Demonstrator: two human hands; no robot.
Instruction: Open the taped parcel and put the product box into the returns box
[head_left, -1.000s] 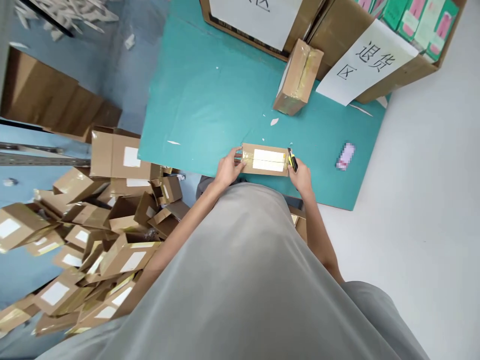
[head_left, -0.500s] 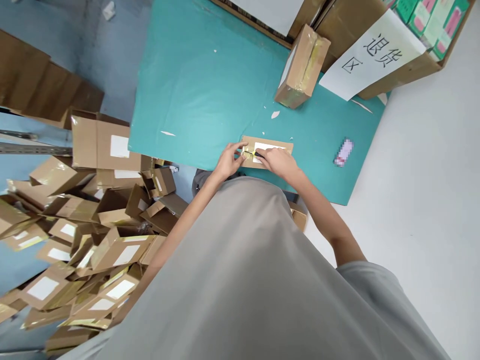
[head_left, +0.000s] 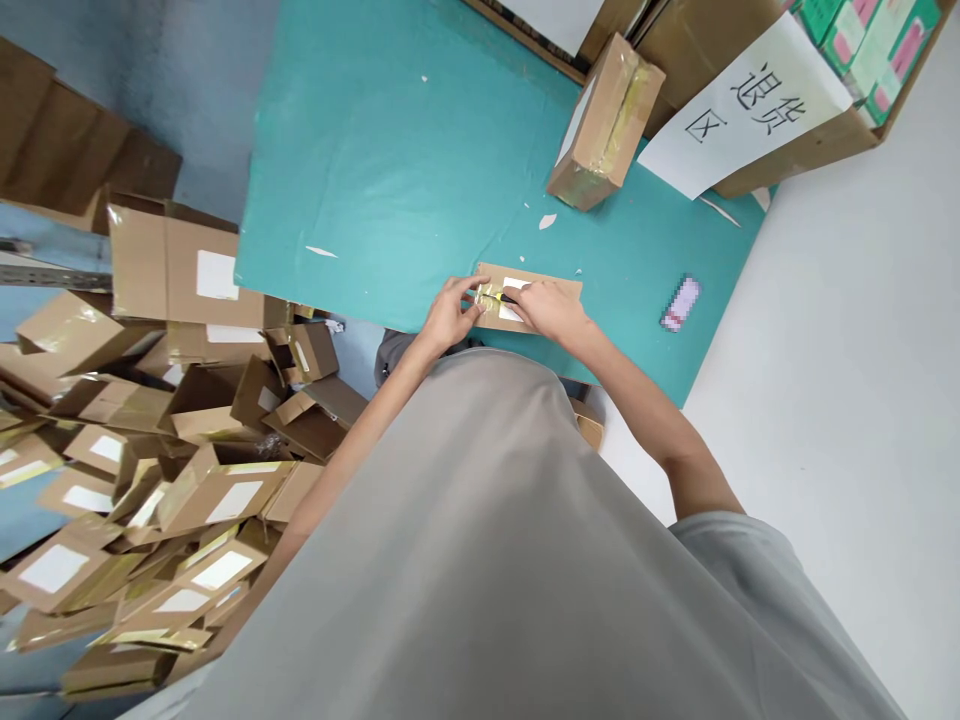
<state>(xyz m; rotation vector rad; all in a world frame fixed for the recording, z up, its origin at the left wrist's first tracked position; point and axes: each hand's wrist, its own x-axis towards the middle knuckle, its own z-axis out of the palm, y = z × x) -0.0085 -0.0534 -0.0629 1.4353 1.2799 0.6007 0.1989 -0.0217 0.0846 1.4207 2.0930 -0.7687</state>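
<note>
A flat brown cardboard parcel with a white label lies near the front edge of the teal table. My left hand grips its left end, fingers curled over the taped edge. My right hand is closed on a yellow and black utility knife, whose tip rests on the parcel's top near the left end. The hand hides most of the label.
A second taped parcel leans against large cardboard boxes with a paper sign at the back right. A small pink item lies on the table's right. A heap of opened brown boxes fills the floor at left.
My right hand has drawn the knife from the parcel's right end across the top to its left end. The left hand stays on the left end.
</note>
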